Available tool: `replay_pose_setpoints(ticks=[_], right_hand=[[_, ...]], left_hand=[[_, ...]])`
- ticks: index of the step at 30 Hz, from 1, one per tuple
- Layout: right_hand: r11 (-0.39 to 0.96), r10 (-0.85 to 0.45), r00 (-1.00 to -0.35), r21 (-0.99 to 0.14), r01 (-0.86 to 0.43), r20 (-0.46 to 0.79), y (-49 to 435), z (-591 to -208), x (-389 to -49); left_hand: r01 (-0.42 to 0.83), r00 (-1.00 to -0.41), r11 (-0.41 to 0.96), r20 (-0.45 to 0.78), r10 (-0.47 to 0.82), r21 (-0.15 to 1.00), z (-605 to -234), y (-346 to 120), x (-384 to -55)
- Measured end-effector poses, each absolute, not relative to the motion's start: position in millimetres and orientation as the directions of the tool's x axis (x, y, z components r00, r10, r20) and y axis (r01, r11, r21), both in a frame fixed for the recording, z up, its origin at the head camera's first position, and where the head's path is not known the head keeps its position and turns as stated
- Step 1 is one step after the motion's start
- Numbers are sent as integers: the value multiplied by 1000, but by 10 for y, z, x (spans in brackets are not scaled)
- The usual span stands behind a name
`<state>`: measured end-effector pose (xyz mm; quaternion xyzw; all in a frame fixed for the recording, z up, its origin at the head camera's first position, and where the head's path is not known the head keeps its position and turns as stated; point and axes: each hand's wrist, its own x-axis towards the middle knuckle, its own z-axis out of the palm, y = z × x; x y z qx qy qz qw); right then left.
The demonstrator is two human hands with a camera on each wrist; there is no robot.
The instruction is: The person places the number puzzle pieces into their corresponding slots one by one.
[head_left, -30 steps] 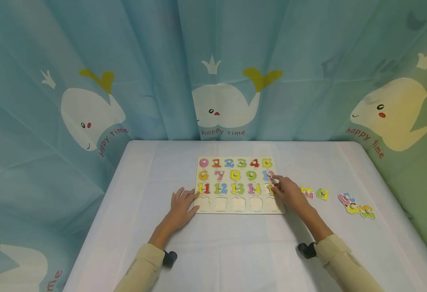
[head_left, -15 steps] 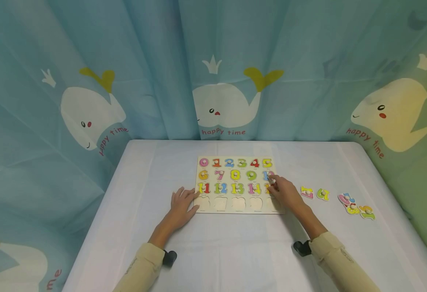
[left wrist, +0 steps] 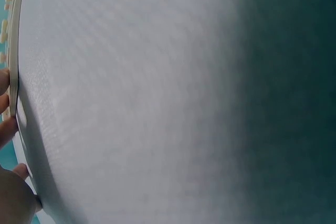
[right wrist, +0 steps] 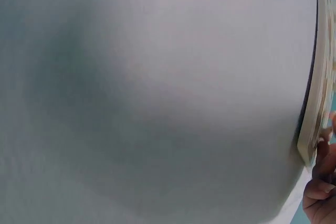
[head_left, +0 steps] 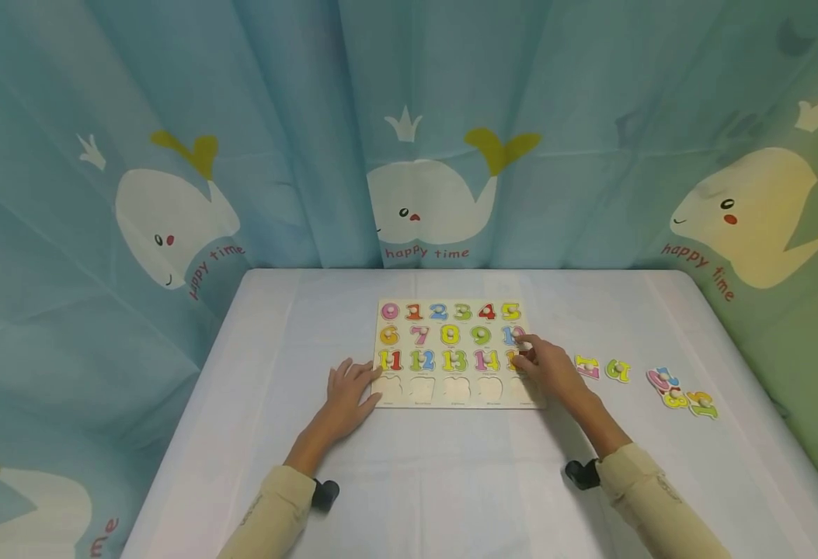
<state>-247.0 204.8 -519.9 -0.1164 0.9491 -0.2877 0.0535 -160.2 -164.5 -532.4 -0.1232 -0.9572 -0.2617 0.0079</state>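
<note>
A wooden number puzzle board (head_left: 438, 394) lies on the table, with knobbed number pieces in its upper three rows and bare recesses along the front row. My left hand (head_left: 344, 397) rests at the board's left edge, fingers spread; the left wrist view catches its fingertips (left wrist: 6, 128) against the board's side. At the right end of the third row, my right hand (head_left: 554, 371) pinches a number piece (head_left: 514, 361) that looks like the 15. The hand covers most of that piece. In the right wrist view its curled fingers (right wrist: 324, 163) sit over the board's corner.
Right of the board lie loose number pieces: a pink and yellow one (head_left: 587, 367), a green and yellow one (head_left: 617, 371), and a cluster with a pink and blue piece (head_left: 661, 380) and an orange and green piece (head_left: 703, 404). A whale-print curtain (head_left: 297, 155) hangs behind the table.
My right hand has shifted slightly left with the number piece, further over the end of the third row. The left hand and the loose pieces have stayed put.
</note>
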Motion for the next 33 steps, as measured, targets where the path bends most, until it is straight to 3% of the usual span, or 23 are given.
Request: replay_pose_setpoints(ticks=[5,14,19,25,29,33], right_hand=[[809,-218,-976,-559,-182,3,2207,-5162,-2454],[825,-111,-971,-524,-210,214,2673,-5110,-2321],[822,-39,-964,-540,-181,263,2903,-5148,-2200],[859,181,-956,-511,39,231,3166,-5133,-2094],[843,353,-911,-494,211,213,3310,-5130,-2051],[802,444,-877,-518,298,182,3377,-5152,-2038]], left_hand=[[230,-972,835,69,226,500,-5327,-1638,-1598],[239,-970,828,86,227,508,-5356,-1643,-1599],[237,-971,827,88,224,509,-5344,-1644,-1601],[248,-968,821,92,234,514,-5335,-1634,-1601],[248,-968,826,90,235,506,-5339,-1629,-1605],[246,-969,831,94,230,499,-5347,-1633,-1611]])
